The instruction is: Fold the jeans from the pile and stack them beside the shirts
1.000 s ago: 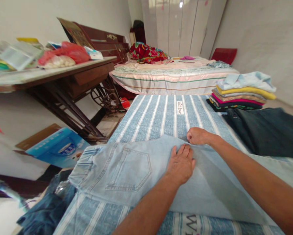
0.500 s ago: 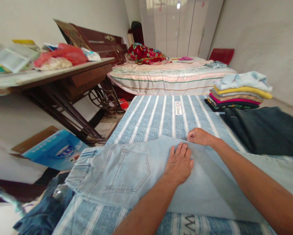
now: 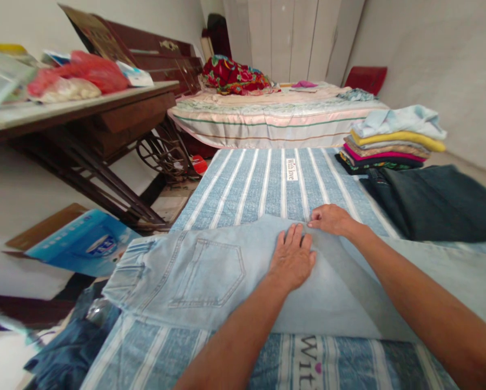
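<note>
Now less curled, the right hand [image 3: 331, 218] pinches the jeans [image 3: 216, 273], the left hand [image 3: 292, 258] still flat on them.

Pale-blue denim trousers [image 3: 210, 273] across blue-and-white striped cloth [image 3: 253, 187]. Right, farther back: dark folded fabric garment [image 3: 441, 203]; behind it, multicoloured folded-clothes stack [image 3: 393, 143]. Left of cloth, brown wooden treadle table [image 3: 139, 103]. Beyond cloth, pale-sheeted bed [image 3: 275, 119].

"Where does the camera look from?"
"The wearer's head, above the blue-and-white striped cloth cover [image 3: 254, 187], facing forward and down."
"How near?"
"Close: the frame cuts off the cover's near edge; its far edge shows above mid-height, the tall pale panelled wardrobe [image 3: 291, 40] well beyond."
</note>
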`<state>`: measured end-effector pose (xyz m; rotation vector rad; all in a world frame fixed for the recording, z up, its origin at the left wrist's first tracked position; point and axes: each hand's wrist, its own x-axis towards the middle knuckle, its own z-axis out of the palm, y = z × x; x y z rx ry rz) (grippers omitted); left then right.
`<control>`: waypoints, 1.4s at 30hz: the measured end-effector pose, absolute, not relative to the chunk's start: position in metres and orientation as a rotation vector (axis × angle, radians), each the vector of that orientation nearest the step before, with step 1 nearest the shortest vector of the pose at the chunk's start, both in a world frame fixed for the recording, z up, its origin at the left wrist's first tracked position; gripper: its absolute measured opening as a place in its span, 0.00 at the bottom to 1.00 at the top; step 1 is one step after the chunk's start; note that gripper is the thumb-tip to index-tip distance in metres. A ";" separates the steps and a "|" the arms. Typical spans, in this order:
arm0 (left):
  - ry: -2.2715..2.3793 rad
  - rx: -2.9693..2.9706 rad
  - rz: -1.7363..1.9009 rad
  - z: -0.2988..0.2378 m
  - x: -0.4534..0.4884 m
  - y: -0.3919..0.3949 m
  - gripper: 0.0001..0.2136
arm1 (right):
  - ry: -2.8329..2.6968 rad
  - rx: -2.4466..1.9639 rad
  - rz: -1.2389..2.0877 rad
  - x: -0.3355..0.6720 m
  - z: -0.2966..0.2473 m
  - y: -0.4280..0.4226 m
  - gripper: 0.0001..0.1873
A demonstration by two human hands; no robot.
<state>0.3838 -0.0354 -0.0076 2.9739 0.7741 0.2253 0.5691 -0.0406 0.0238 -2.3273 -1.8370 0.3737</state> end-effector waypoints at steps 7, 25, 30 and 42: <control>0.774 2.933 0.156 -0.008 0.389 -0.033 0.22 | -1.918 -2.240 0.073 0.521 0.028 -0.097 0.14; 0.751 2.979 0.129 -0.007 0.387 -0.031 0.22 | -1.972 -1.885 -0.117 0.461 0.010 -0.182 0.24; 0.780 2.979 0.140 -0.006 0.390 -0.031 0.22 | -2.103 -1.790 -0.095 0.432 -0.007 -0.224 0.26; 0.790 2.944 0.059 -0.002 0.391 -0.029 0.22 | -2.207 -1.843 0.067 0.433 -0.011 -0.236 0.37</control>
